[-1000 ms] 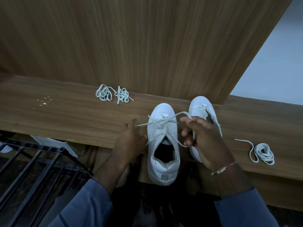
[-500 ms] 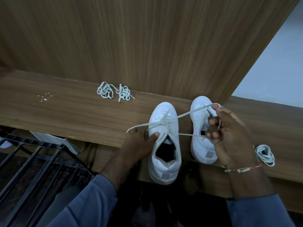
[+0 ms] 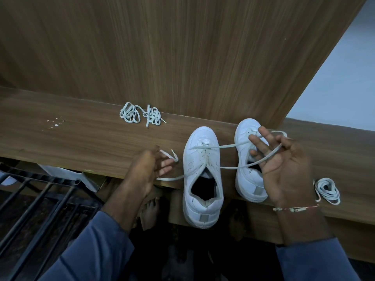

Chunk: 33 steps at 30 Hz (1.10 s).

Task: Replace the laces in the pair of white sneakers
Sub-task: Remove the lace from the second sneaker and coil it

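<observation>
The right hand (image 3: 284, 171) hides part of the right sneaker (image 3: 248, 185)

Right hand (image 3: 284, 171) holds lace (image 3: 229, 146) loop; left hand (image 3: 146, 167) pinches lace end beside sneaker (image 3: 203, 136).

I see open ledge (image 3: 85, 142) left of the laced shoe (image 3: 199, 136), but lace strands (image 3: 227, 146) cross the gap to the second shoe (image 3: 250, 185), with the panel (image 3: 182, 57) close behind
</observation>
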{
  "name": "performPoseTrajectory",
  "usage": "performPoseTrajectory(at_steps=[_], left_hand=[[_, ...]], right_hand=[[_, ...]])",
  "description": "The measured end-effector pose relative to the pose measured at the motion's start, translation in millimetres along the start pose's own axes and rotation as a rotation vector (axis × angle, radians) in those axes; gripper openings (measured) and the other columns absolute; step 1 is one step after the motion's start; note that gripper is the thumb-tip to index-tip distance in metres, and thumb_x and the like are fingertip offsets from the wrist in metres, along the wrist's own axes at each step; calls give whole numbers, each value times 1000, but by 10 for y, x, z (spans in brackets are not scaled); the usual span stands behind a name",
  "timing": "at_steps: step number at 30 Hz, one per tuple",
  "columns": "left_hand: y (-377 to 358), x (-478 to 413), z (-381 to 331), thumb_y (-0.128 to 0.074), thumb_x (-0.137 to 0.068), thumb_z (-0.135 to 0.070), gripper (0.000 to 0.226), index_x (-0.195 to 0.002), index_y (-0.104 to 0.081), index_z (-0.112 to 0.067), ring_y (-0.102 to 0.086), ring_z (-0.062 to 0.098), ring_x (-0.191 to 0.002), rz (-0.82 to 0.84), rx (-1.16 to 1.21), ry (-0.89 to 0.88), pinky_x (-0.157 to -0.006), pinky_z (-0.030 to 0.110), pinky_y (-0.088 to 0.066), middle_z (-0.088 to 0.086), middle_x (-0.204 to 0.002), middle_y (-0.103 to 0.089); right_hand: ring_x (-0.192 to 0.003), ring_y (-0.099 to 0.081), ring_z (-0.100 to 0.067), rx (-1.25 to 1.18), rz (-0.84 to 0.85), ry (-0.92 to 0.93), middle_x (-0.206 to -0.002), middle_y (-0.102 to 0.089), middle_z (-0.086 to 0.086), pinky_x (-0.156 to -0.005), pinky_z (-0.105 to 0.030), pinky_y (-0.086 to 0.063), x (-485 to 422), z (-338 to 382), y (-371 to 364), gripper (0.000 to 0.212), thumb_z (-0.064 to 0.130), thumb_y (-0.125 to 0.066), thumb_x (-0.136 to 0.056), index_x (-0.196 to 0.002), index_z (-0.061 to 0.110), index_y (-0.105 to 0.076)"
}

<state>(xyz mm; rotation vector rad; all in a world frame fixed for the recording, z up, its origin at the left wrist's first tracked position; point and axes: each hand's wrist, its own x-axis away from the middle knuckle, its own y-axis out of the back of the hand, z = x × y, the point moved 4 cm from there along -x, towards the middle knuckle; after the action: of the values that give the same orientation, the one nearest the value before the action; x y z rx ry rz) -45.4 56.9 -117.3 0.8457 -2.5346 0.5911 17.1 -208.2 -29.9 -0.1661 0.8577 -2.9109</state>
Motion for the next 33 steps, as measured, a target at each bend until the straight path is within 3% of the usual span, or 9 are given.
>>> performPoseTrajectory(at_steps=[3, 6, 11, 14, 16, 20, 24, 28, 33], left_hand=[[-102, 85, 13, -55, -89, -22, 34, -121, -49, -16, -70, 29, -86, -3, -44, -90, -65, 37, -59, 12, -103, -68], [-232, 347, -96, -64, -79, -36, 21, -98, -58, -45, -65, 21, -87, -118, -508, -466, -83, 39, -54, -6, -90, -64], [-630, 794, 7, -57, -89, -43, 43, -71, -72, -7, -62, 11, -71, 335, -260, -490, -71, 23, -49, 10, -73, -68], [-591, 742, 22, -63, -89, -16, 20, -84, -72, 0, -65, 11, -74, 317, -164, -430, -70, 19, -51, 12, -78, -72], [-539, 674, 18, -61, -89, -3, 12, -88, -72, -7, -67, 9, -76, 283, -168, -435, -69, 16, -51, 5, -79, -73], [-480, 577, 72, -70, -83, -11, 17, -97, -68, -21, -64, 3, -85, 204, -488, -552, -74, 19, -49, -4, -92, -70], [-518, 575, 161, -73, -69, -31, 33, -97, -56, -27, -50, 7, -79, 112, -898, -746, -70, 25, -42, -14, -87, -48], [-534, 559, 150, -73, -74, -29, 21, -75, -53, -26, -57, 17, -70, 11, -1003, -746, -64, 32, -45, -10, -66, -52], [-482, 511, 171, -75, -72, -30, 19, -69, -57, -24, -57, 10, -60, 14, -992, -736, -62, 33, -50, -7, -61, -58]], right_hand=[[-114, -65, -25, 179, 32, 11, -126, -66, -8, -87, -39, -49, 4, -61, -97, 21, 23, -44, -94, -83, 18, -60], [-105, -68, -19, 507, 171, 1, -108, -74, -4, -86, -42, -50, 86, -190, -233, 16, 19, -60, -86, -76, 20, -72], [-81, -71, -10, 911, 482, 17, -84, -76, 3, -80, -31, -56, 312, -364, -488, 20, 11, -65, -91, -88, 27, -78], [-77, -71, -4, 1240, 663, 72, -81, -75, 8, -77, -32, -57, 372, -443, -519, 19, 11, -63, -90, -92, 23, -78], [-73, -69, -1, 1239, 602, 104, -78, -74, 9, -70, -28, -55, 366, -456, -501, 15, 15, -64, -91, -90, 23, -77], [-86, -67, 1, 1041, 75, 261, -95, -74, 10, -75, -16, -48, 156, -199, -343, 19, 26, -58, -97, -112, 24, -70], [-127, -49, -25, 1529, 80, 227, -131, -56, -5, -98, -27, -36, 60, -219, -187, 38, 26, -54, -97, -130, 7, -51], [-118, -50, -21, 1546, 99, 342, -130, -58, -11, -90, -11, -27, 152, -242, -231, 26, 15, -57, -96, -116, 0, -62], [-82, -64, -21, 1443, 5, 502, -96, -68, -7, -77, -32, -51, 169, -272, -266, 17, 7, -57, -93, -104, 9, -70]])
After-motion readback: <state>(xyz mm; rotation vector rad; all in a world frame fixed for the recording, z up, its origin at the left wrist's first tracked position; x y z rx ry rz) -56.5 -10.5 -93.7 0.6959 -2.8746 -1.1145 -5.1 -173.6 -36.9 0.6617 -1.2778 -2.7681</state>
